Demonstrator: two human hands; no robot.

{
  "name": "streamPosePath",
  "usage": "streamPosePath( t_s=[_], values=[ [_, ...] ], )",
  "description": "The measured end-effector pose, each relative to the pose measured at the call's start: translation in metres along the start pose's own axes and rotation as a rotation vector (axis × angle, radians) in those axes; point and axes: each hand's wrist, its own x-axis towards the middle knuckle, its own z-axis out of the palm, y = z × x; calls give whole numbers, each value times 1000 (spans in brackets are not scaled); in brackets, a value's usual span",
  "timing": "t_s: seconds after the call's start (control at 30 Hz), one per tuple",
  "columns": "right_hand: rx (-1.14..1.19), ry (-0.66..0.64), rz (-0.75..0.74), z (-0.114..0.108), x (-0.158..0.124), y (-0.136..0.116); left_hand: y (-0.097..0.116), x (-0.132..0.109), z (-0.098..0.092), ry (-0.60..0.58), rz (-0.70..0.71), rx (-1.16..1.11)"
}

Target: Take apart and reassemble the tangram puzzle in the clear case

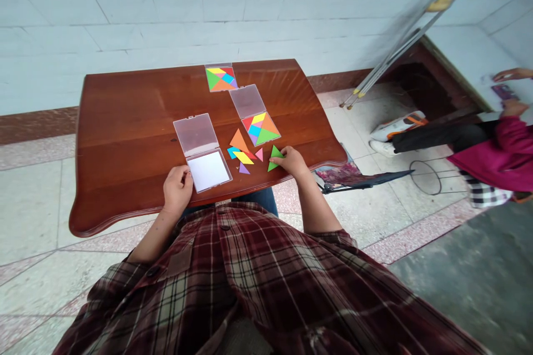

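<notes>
My right hand [293, 161] pinches a green triangle tangram piece [275, 158] at the right of the loose pieces. My left hand [178, 186] is curled, its fingertips at the left edge of an open clear tangram case [230, 173] with a white bottom [208, 171]. No pieces lie in that case, and its lid [196, 136] is folded back. Between my hands lie an orange triangle [238, 140], a yellow parallelogram [242, 157], a purple triangle [244, 168] and a pink triangle [259, 154]. Blue [232, 152] and red [251, 155] pieces are partly covered by the yellow one.
A second open case with a filled tangram [261, 128] lies behind the loose pieces, and another filled tangram [220, 79] is at the brown table's [133, 122] far edge. Crutches [387, 61] lean at the right. A seated person [487, 150] is farther right, holding a phone.
</notes>
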Motion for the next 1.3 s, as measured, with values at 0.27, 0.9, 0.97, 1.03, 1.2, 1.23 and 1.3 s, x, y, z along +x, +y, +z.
streamPosePath(
  t_s=[0.27,0.9,0.97,1.03,1.2,1.23,1.3],
  values=[
    [228,63,0,-5,0,10,2,1,-1,1,-4,0],
    [353,83,-41,0,2,21,5,1,-1,-2,-24,12],
    [248,136,-73,-2,2,20,5,1,-1,-6,-23,11],
    [141,204,-106,-5,0,14,4,1,-1,-3,-12,10],
    [31,114,-259,-3,-11,-22,2,2,-1,2,-9,23],
    [32,65,-304,1,-12,-32,2,2,-1,2,-11,22],
    [8,-20,-371,10,-14,-52,3,2,-1,2,-8,14]
  ],
)
